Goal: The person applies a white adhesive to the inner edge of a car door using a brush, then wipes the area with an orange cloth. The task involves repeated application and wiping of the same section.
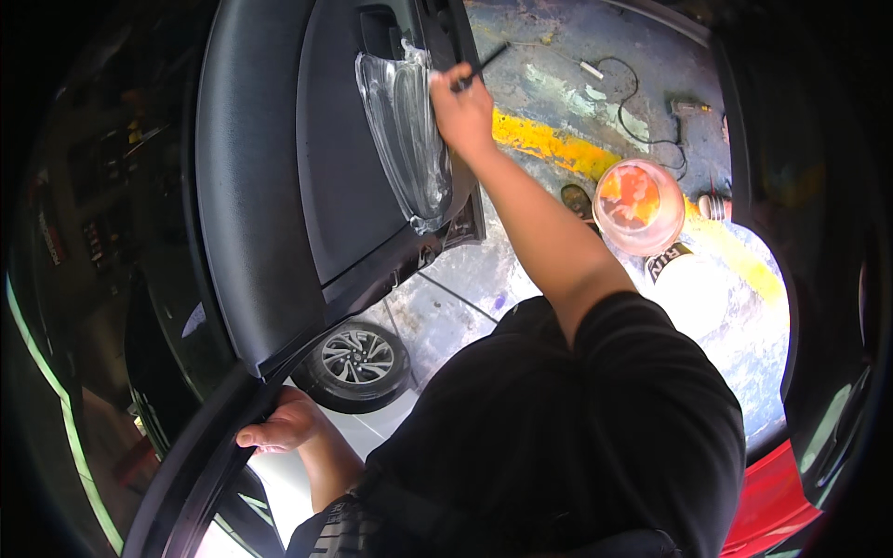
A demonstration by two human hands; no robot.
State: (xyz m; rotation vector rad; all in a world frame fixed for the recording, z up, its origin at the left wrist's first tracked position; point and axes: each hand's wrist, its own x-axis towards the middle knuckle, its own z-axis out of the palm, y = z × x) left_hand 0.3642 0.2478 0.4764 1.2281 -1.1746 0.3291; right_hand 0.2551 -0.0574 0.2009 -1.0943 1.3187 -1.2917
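A dark car door [265, 186] stands open in front of me, its inner side toward me. White, streaky foam [405, 139] covers the recessed pocket of its trim panel. My right hand [462, 112] is at the edge of that foamy patch, closed around a slim black brush-like tool [484, 65]. The handle points up and to the right; its working end is hidden behind my fingers. Lower left, my left hand [284, 423] grips the door's black window frame [219, 446], thumb lying over it and the other fingers mostly hidden.
On the stained floor, right of my arm, stands a pinkish translucent bucket [670, 237] with something orange inside. Beside it are a round pale-topped container [688, 293] and a small can [714, 207]. A dark cable [633, 98] lies farther off. Beyond the door shows a car wheel [356, 361].
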